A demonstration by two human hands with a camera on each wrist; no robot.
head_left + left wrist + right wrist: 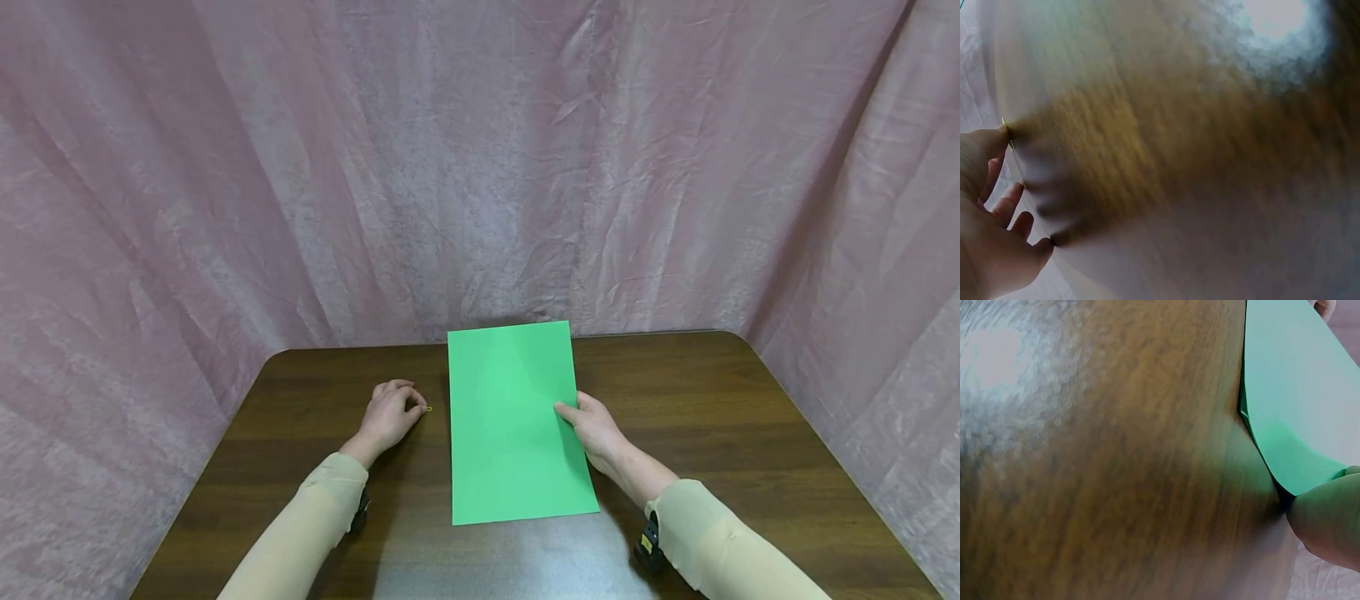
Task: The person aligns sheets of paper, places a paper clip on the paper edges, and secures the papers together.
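Observation:
My right hand point(600, 429) grips the right edge of a green sheet of paper point(513, 433), thumb on top and the other fingers hidden beneath. In the right wrist view the paper point(1300, 394) bends upward at the held edge, and a strip of green shows under its side. To the left of the sheet, my left hand point(390, 414) pinches a small, thin yellow paper clip point(428, 408) between thumb and forefinger. The left wrist view shows the clip point(1004, 121) edge-on as a thin line; the remaining fingers of that hand point(991, 219) are spread with their tips at the tabletop.
Both hands work over a dark brown wooden table point(300, 408) with rounded far corners. A pink curtain point(480, 167) hangs behind and beside it. Light glares off the near part of the tabletop. Dark wrist devices point(649, 542) sit at both cuffs.

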